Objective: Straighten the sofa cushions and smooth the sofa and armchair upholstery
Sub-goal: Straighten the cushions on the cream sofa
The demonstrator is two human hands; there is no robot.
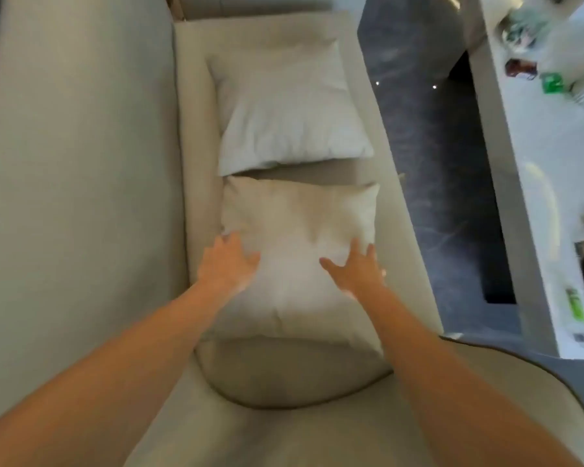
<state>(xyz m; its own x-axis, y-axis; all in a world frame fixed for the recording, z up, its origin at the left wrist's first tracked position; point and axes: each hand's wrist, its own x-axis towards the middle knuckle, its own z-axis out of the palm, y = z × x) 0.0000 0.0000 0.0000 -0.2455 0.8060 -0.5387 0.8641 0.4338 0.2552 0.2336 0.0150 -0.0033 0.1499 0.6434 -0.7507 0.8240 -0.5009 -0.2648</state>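
Both arms reach out over the sofa (81, 163) from the near end. Left hand (228, 262) lies flat on the near-left part of the beige cushion (300, 230), fingers spread and pointing away, palm down on the fabric; nothing gripped. Right hand (356, 269) also flat and open on the cushion's right side, fingers fanned, thumb stretched inward toward the other hand; it too clasps nothing. The two hands sit apart, with a bare stretch of cushion between them. The beige cushion lies flat on the seat, its left edge just beside the backrest, its near edge overlapping a rounded darker cushion (284, 375) that lies closer to the person. Beyond it, further along the seat, a pale grey cushion (284, 112) lies flat; the two nearly meet at their left corners, and a narrow wedge of seat shows between them toward the right. Fabric of the beige cushion shows soft creases around the hands. To the right of the sofa a strip of dark floor (418, 146), then a light low table (536, 180) with small items on it, too blurred to tell.
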